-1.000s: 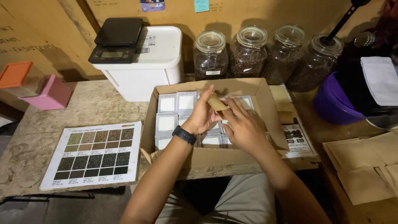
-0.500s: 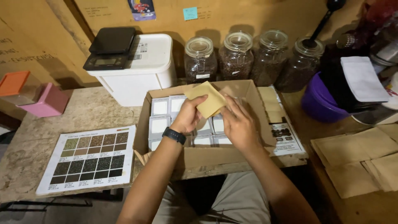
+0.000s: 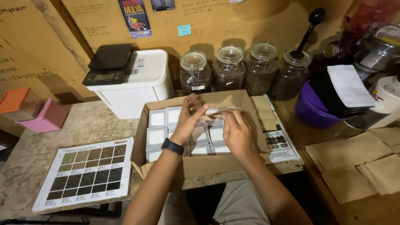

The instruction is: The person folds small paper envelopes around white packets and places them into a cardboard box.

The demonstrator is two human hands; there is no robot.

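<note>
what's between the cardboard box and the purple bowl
In the head view, a printed sheet lies on the table between the cardboard box and the purple bowl, with small tan packets stacked along it beside the box's right wall.

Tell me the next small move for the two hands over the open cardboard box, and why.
Probably ease the small tan packet down among the white-lidded cases. Both the left hand and right hand pinch it just above the rows inside the cardboard box, so it looks ready to seat.

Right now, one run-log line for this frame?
left hand: pinching small brown paper packet | right hand: holding packet's other end | location: over open cardboard box of white-lidded square tins
</note>
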